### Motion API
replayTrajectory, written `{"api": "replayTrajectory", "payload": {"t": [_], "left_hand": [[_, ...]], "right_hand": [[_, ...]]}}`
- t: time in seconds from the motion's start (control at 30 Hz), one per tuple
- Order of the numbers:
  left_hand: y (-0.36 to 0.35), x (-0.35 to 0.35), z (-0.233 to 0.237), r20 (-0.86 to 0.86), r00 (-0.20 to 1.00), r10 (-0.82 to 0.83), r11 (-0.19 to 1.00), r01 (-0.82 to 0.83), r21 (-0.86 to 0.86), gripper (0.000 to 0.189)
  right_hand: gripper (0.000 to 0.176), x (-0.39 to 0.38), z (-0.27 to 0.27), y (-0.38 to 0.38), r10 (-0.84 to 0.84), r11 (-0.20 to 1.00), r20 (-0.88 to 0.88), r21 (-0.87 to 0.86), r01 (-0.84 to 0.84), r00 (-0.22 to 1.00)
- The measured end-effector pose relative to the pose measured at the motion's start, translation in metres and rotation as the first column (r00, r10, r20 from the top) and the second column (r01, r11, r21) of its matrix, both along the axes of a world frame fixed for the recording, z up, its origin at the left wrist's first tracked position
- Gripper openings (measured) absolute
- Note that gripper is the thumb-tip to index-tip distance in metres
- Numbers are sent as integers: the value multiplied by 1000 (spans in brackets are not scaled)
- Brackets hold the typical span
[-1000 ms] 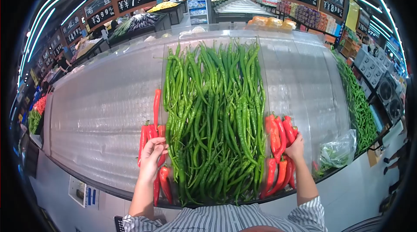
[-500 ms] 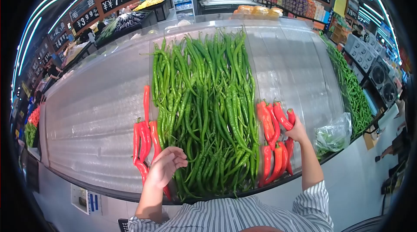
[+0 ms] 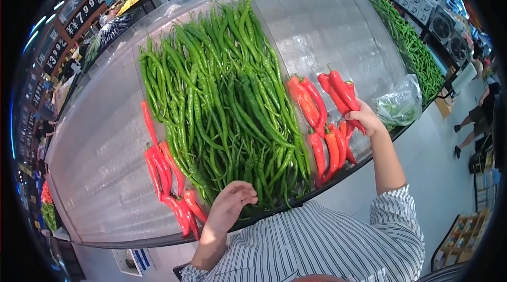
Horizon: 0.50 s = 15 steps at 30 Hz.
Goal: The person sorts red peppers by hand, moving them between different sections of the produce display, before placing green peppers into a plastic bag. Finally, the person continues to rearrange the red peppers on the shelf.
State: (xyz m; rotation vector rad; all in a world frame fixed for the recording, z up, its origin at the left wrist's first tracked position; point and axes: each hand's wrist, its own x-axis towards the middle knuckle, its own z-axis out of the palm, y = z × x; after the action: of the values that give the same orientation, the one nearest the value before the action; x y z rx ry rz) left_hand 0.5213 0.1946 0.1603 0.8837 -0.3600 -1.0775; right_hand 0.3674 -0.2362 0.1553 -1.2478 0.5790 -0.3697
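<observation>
A wide bed of long green peppers (image 3: 216, 97) lies on the display stand. My right hand (image 3: 365, 118) is closed round red peppers (image 3: 340, 89) above the right side of the stand. Left of and below that hand, more red peppers (image 3: 306, 103) lie along the green ones. My left hand (image 3: 232, 205) is over the front edge of the green peppers, palm turned inward, fingers curled loosely but apart, holding nothing. To its left, several red peppers (image 3: 161, 168) lie along the left side of the green bed.
The stand's bare grey surface (image 3: 95, 165) stretches to the left. A clear plastic bag (image 3: 401, 99) with greens sits at the right edge, beside a heap of small green peppers (image 3: 412, 44). A person's legs (image 3: 465, 128) show at far right.
The view has turned and shifted. My right hand has lifted red peppers off the right-hand group. My left hand has moved rightward, still empty, along the front edge.
</observation>
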Motion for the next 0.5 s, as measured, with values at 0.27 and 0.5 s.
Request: {"api": "replayTrajectory", "payload": {"t": [0.27,0.5], "left_hand": [[-54,-18,-15,139,986,-87,994,96,-57,81],[-19,-29,-30,-197,969,147,958,-189,-215,70]], "right_hand": [[72,18,19,166,239,939,161,213,-270,958],[86,35,14,279,498,815,-83,-296,-499,863]]}}
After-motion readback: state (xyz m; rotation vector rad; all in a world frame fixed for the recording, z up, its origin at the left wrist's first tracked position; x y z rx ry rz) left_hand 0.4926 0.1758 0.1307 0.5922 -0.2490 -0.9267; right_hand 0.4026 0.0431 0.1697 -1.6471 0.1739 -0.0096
